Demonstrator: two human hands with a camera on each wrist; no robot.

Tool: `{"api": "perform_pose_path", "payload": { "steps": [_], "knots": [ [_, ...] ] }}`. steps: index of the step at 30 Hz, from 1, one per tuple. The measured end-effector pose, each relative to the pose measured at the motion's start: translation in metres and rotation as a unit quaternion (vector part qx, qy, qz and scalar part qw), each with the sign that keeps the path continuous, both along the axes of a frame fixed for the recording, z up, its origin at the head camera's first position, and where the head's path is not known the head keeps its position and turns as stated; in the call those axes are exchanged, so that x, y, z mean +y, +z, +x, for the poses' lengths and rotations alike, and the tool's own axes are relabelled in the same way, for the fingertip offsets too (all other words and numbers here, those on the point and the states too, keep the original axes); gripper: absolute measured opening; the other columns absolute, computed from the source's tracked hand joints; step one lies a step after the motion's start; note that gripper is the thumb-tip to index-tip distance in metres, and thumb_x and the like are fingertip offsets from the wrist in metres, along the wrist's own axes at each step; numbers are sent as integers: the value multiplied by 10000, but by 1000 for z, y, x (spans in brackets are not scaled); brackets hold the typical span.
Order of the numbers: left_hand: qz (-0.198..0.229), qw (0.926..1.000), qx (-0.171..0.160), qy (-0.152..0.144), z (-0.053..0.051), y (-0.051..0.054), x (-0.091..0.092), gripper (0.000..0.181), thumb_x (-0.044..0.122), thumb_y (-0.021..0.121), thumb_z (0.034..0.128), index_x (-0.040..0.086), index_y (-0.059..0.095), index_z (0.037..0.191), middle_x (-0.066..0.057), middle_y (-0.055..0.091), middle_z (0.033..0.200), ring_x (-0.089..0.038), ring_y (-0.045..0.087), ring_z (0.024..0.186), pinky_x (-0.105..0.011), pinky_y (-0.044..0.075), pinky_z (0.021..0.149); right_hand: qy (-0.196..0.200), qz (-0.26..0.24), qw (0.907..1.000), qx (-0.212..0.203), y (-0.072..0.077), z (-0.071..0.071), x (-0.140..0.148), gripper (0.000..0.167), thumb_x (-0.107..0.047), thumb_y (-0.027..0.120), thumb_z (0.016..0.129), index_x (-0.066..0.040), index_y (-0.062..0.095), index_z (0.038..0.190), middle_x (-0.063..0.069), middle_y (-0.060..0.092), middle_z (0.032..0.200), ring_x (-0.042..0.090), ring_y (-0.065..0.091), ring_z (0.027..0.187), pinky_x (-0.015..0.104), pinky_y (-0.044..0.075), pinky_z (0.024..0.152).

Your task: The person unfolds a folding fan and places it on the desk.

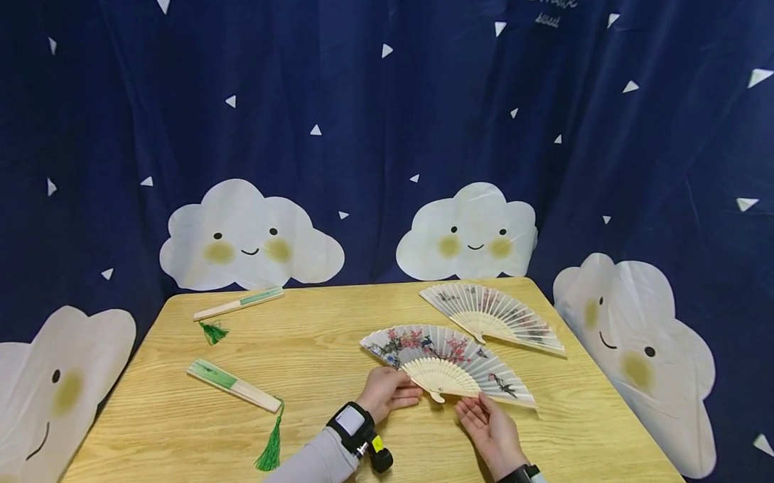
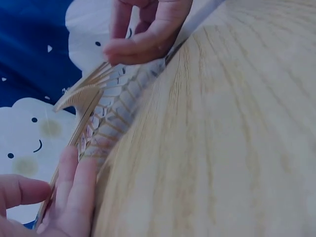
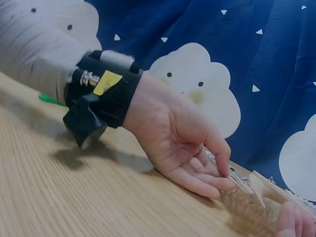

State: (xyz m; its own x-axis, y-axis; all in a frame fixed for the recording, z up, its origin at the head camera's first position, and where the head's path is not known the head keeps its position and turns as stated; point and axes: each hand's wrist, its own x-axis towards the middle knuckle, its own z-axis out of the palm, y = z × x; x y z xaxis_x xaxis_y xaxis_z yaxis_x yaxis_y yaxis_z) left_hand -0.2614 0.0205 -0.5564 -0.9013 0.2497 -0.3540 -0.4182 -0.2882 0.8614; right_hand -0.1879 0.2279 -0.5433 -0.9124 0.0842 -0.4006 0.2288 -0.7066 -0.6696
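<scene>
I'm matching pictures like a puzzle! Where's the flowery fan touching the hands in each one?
Head: the flowery fan spreads just right of centre, lower half.
Left wrist: the fan slants along the left side, nearly edge-on.
Right wrist: the fan is at lower right, partly hidden by the left hand.
Shared landmark: white clouds on the blue curtain.

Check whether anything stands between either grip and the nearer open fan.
Nothing visible does: the left grip pinches the nearer fan, the right grip is at its near edge; the farther fan lies beyond.
</scene>
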Motion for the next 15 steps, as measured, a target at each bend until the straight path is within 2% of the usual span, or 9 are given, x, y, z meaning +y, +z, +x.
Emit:
{"api": "perform_pose_path", "payload": {
  "steps": [7, 11, 15],
  "knots": [
    [-129, 9996, -136, -200, -4, 1, -1, 254, 55, 405, 956, -118, 538, 1087, -132, 721, 794, -230, 735, 690, -424, 612, 721, 73, 175, 9998, -18, -2, 3, 11, 284, -201, 336, 1060, -1, 509, 956, 71, 683, 820, 185, 696, 821, 320, 586, 809],
    [-426, 9982, -139, -402, -7, 2, -4, 253, 38, 422, 943, -139, 576, 1037, -181, 732, 815, -246, 736, 697, -420, 614, 698, 242, 317, 9992, -14, -5, 3, 16, 294, -187, 311, 1059, 30, 495, 987, 89, 701, 821, 201, 708, 819, 340, 594, 796],
    [-825, 9946, -177, -605, -13, 3, -5, 204, 14, 437, 920, -113, 597, 925, -160, 720, 740, -234, 721, 643, -409, 616, 665, 604, 543, 9966, -126, -8, 0, 26, 309, -154, 293, 1054, 99, 468, 1075, 119, 713, 847, 225, 712, 835, 365, 596, 797]
  ]
}}
